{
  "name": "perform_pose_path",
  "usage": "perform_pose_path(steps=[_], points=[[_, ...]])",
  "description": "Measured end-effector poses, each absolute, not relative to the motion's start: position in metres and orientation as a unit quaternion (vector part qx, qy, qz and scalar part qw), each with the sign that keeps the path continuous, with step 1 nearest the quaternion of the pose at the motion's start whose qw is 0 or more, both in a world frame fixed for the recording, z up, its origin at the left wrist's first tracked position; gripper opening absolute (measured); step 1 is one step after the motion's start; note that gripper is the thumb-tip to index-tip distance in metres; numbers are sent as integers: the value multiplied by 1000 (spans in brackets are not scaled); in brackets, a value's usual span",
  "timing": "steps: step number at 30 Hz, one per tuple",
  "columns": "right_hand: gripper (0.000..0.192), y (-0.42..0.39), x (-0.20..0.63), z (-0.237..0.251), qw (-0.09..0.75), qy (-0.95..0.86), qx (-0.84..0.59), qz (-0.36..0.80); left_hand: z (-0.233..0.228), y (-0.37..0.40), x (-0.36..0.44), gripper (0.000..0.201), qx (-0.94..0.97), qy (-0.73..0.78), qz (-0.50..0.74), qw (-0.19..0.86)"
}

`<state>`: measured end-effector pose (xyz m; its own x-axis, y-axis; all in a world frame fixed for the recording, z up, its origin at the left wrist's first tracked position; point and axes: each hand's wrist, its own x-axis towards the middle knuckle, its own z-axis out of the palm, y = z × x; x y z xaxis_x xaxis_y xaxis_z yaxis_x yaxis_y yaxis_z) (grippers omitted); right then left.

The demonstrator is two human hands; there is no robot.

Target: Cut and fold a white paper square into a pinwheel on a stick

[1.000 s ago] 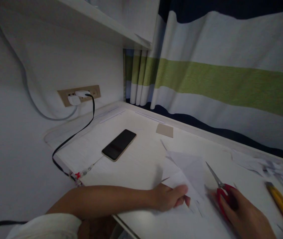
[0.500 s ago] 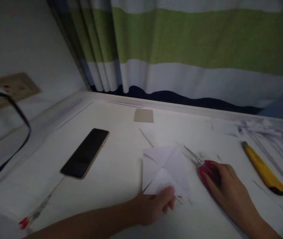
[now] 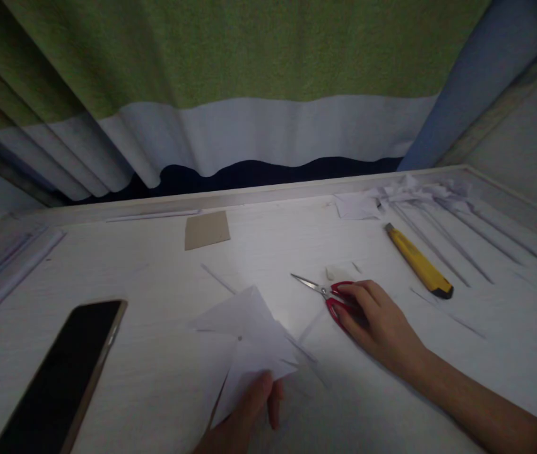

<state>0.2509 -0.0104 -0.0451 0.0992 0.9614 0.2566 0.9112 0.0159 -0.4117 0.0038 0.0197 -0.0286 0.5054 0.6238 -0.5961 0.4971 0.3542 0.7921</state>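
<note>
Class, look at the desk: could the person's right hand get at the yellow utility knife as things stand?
Probably yes. The right hand rests on the red-handled scissors, and the yellow utility knife lies just beyond it on the desk with only bare surface and thin paper strips between. It would likely need to let go of the scissors first.

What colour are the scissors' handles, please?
Red, seen in the head view: scissors under the right hand.
</note>
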Motion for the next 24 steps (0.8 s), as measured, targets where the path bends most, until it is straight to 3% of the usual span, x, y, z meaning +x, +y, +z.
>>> perform_pose_path(steps=[18, 24], points=[[27, -4, 276, -30, 217, -729, -649, -18, -39, 17, 14, 40, 623, 406, 179, 644], [31, 18, 287, -32, 189, -784, -591, -9, -21, 10, 21, 45, 661, 440, 201, 574]])
